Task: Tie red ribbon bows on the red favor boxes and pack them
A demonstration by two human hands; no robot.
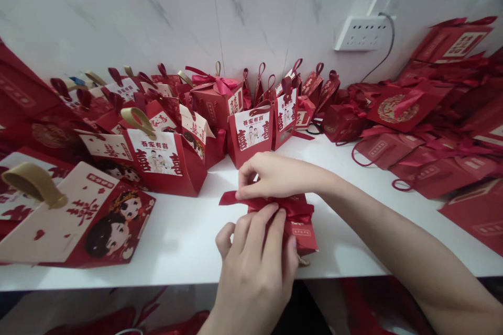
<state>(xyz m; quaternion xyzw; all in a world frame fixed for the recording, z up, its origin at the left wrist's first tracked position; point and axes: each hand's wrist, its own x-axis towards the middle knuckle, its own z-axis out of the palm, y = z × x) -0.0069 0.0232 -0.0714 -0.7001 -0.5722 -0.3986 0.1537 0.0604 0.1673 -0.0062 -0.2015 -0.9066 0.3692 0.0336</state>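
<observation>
Head view: L hand (253, 267) & R hand (271, 175) both pinch the red ribbon (299, 208) atop a small red box (307, 236) on the white table (184, 230), fingertips pressed together.

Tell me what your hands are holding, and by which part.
The red ribbon atop the small red box: the right hand pinches it near its loose end, and the left hand grips it near the middle, over the box's top.

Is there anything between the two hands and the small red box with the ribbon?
Nothing visible. The left hand and the right hand both grip the ribbon on the small red box; the other boxes stand apart behind it.
</observation>
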